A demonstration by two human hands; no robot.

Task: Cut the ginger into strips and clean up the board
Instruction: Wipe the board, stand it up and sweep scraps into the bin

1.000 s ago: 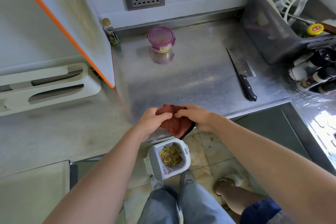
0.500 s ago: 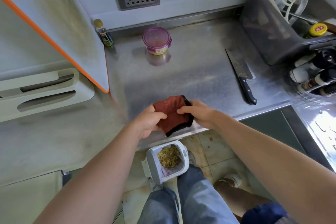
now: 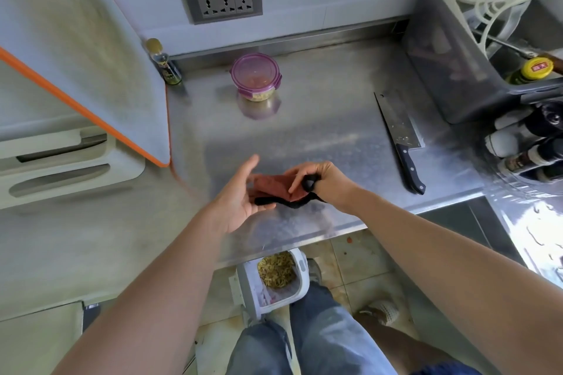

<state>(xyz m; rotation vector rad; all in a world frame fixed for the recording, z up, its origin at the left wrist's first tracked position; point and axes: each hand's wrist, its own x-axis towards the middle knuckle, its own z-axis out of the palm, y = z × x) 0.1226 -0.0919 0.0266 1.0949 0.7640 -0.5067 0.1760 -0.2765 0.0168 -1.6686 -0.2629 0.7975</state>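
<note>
Cloth (image 3: 272, 184), red-brown with a black edge: centre of the frame, held over the front part of the steel table (image 3: 320, 119).
Right hand (image 3: 320, 179): fingers curled, pinching the cloth's right end.
Left hand (image 3: 240, 201): wide, palm up, fingers straight, under the cloth's left end and touching it.
Cutting board (image 3: 91, 70), white with an orange rim: upper left of the frame, standing on edge, tilted.
Knife (image 3: 399, 134), black handle: flat on the table, right of centre, well apart from both hands.
Round container (image 3: 255, 74), purple lid, pale contents: on the table near the wall.
Small bottle (image 3: 163, 61): at the wall, just beside the board.
Waste bin (image 3: 286, 301): on the floor below the table's front edge, lower centre, open, holding yellowish shreds.
Grey tub (image 3: 441, 70) of utensils: upper right.
</note>
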